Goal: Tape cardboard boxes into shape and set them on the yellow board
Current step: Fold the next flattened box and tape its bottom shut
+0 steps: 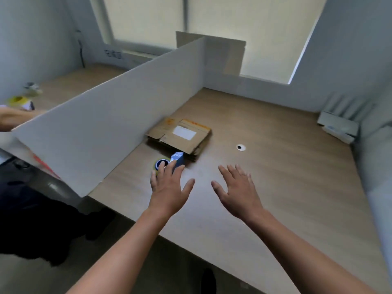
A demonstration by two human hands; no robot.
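1. Step in hand: tool pick-up, judged to be the opening of the task. No box in this view is formed or taped.
2. Left grip (167, 187): released, with the fingers straight and spread. Its fingertips lie over the blue tape dispenser with a yellowish roll (178, 158). Whether they touch it cannot be told.
3. Right grip (237, 192): released, palm down, fingers spread, grasping nothing. It hovers over the bare wooden counter (275, 177), just beside the left grip on its thumb side.
4. Task item: the stack of flattened brown cardboard boxes (180, 143) lies flat on the counter directly beyond the left grip's fingertips, just past the dispenser. A white label (184, 132) faces up on the top sheet.
5. A white upright partition board (101, 124) stands near the outer side of the left grip and runs away from it, past the stack.
6. A small round black-and-white disc (240, 147) lies on the counter ahead of the right grip, apart from the stack.
7. The yellow board is not in view, so its place cannot be given.
8. Next move, as a judgement: curl the left grip round the dispenser body, not the roll. Reach the right grip forward to the stack and separate the top sheet alone. Open that sheet on the bare counter below the right grip before any tape is applied.
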